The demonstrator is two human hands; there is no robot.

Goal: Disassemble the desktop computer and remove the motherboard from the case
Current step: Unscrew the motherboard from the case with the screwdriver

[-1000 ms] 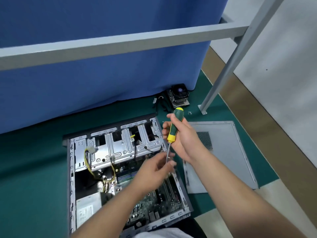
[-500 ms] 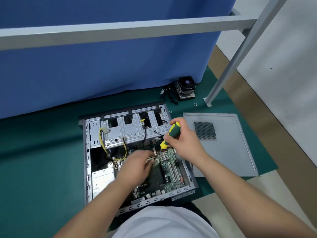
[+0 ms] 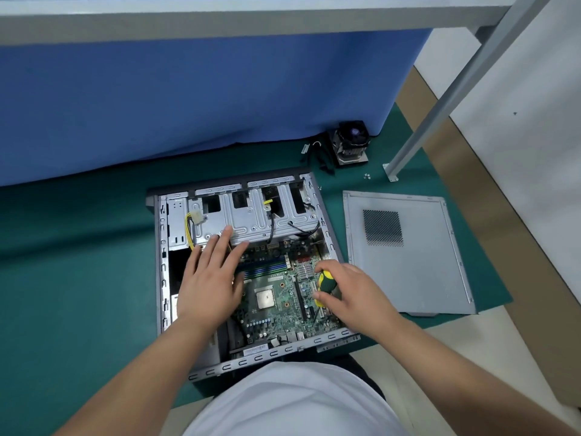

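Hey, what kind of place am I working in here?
Likely a workshop floor space: a green mat with an open computer case, a blue cloth partition, and a grey metal frame.

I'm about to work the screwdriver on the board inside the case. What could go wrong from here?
1. The screwdriver in the right hand points down among slots on the motherboard; a slip could gouge traces.
2. The bare processor sits uncovered mid-board, close to both hands; a dropped screw or a brush could harm it.
3. The left hand lies spread over the yellow cables by the drive cage; still-attached leads may snag when the board lifts.
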